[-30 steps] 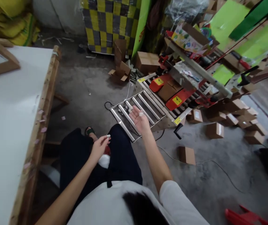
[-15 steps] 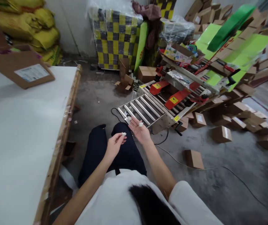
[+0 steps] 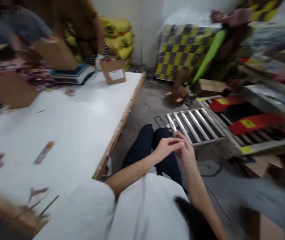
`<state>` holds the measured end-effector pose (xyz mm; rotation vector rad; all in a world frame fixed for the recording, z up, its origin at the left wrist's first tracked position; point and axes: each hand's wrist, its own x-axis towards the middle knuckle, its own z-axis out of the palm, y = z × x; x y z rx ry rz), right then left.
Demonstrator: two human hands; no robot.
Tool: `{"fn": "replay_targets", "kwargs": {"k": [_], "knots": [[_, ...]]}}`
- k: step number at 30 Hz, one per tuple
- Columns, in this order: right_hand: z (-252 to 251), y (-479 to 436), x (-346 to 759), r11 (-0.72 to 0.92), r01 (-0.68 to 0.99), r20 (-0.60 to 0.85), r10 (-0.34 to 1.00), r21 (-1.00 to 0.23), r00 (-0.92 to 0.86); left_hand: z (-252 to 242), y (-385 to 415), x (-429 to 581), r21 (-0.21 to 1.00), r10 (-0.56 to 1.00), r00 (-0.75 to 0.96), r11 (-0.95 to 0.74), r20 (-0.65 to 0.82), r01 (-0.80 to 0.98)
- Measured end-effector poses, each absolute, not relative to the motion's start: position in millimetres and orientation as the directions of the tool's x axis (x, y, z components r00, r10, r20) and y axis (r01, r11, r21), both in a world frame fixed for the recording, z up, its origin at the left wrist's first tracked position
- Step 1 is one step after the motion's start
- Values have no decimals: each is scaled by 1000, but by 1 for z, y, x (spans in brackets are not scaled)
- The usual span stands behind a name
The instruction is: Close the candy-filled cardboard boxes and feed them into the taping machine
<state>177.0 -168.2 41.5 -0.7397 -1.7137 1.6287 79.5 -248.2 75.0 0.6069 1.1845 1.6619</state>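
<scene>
In front of my knees, my left hand point(image 3: 167, 148) and my right hand point(image 3: 187, 154) meet at the fingertips. The left fingers are pinched together at the right hand's fingers, with a trace of a small white piece point(image 3: 181, 142) between them, blurred and mostly covered. My right hand is turned palm inward with its fingers bent toward the left; what it holds, if anything, is hidden. Just beyond both hands lies the roller conveyor point(image 3: 194, 128) with metal rollers.
The white table point(image 3: 87, 123) with a rough wooden edge stands at left, bearing wrappers and cartons. A co-worker's gloved hand point(image 3: 99, 62) is beside a labelled carton point(image 3: 114, 71). At right stands a machine with red arms point(image 3: 257, 123); cartons and a cable point(image 3: 222, 206) lie on the floor.
The view has swung left, bringing in more of the table and co-workers. My hands, apart before with the right palm open, have come together at the fingers.
</scene>
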Motion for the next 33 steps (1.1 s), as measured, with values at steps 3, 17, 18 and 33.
{"fn": "replay_targets", "kwargs": {"k": [3, 17, 18, 33], "knots": [[42, -172, 186, 154, 25, 108, 791, -988, -602, 64, -250, 84, 872, 912, -382, -60, -151, -486], [72, -195, 207, 327, -17, 260, 719, -945, -644, 92, -276, 102, 891, 931, -359, -113, -60, -440], [73, -197, 207, 348, -18, 277, 712, -937, -645, 93, -277, 103, 903, 927, -372, -117, -49, -413], [68, -195, 189, 128, -74, 144, 730, -989, -668, 106, -291, 58, 929, 726, -687, -273, 30, -249]]}}
